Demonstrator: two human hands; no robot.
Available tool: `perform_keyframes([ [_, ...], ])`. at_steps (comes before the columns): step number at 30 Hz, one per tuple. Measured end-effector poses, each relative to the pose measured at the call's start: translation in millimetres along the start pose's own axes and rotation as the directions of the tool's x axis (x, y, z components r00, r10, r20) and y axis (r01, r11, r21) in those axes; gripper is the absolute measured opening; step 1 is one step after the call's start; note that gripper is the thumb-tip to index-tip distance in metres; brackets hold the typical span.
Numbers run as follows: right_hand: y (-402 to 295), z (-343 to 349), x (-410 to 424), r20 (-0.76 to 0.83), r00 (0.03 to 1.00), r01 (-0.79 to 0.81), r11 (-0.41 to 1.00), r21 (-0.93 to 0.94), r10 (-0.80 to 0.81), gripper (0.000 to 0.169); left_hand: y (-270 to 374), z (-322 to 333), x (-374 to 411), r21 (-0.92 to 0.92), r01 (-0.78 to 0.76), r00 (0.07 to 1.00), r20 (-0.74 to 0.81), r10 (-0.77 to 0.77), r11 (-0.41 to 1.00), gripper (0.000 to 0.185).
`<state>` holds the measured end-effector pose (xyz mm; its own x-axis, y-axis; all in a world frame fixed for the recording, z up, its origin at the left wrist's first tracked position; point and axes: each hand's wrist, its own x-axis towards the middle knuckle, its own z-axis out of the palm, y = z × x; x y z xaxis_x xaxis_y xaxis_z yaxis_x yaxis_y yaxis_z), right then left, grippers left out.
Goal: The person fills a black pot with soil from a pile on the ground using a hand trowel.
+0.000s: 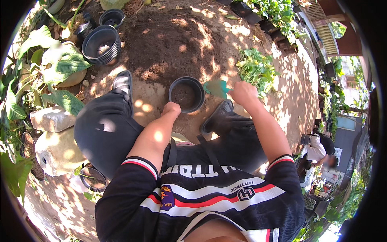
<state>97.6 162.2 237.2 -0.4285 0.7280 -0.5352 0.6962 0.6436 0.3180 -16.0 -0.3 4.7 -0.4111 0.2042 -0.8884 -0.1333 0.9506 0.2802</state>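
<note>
A round black plastic plant pot (198,104) stands upright on the ground between my feet, with some dark soil (183,96) inside. My left hand (172,109) is closed on the near-left side of its rim. My right hand (244,93) grips the handle of a green hand trowel (216,89). The trowel's blade points left, its tip close to the pot's right rim; whether they touch I cannot tell. Some soil clings to the blade. Beyond the pot spreads a wide patch of loose dark soil (169,45).
A stack of black pots (101,45) and another black pot (112,18) stand at upper left. Uprooted green plants (257,68) lie beyond my right hand. Left of my knee are a stone block (53,119) and a pale round planter (59,152). Another person (317,148) is at far right.
</note>
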Motion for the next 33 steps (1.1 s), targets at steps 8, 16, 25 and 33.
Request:
perform_keyframes([
  [8, 19.2, 30.5, -6.0, 0.079, 0.995, -0.074, 0.983, 0.17, 0.061, 0.041, -8.8, 8.2, 16.3, 0.001, -0.092, 0.996, 0.007, 0.092, 0.996, 0.026],
  [16, 54.7, 42.2, -2.2, 0.033, 0.994, -0.108, 0.932, 0.347, 0.102, 0.041, -9.2, 35.3, 11.4, -0.375, -0.259, 0.951, 0.061, 0.302, 0.89, 0.028],
  [25, 62.1, 65.8, 8.0, 0.072, 0.994, -0.111, 0.873, 0.475, 0.087, 0.043, -14.0, 21.0, 9.5, -0.09, -0.085, 0.95, 0.293, 0.108, 0.992, 0.029],
  [33, 48.7, 103.4, 40.0, 0.087, 0.994, -0.101, 0.808, 0.58, 0.062, 0.044, 41.4, -13.9, -33.2, 0.428, -0.572, 0.798, 0.095, 0.594, 0.7, 0.031],
])
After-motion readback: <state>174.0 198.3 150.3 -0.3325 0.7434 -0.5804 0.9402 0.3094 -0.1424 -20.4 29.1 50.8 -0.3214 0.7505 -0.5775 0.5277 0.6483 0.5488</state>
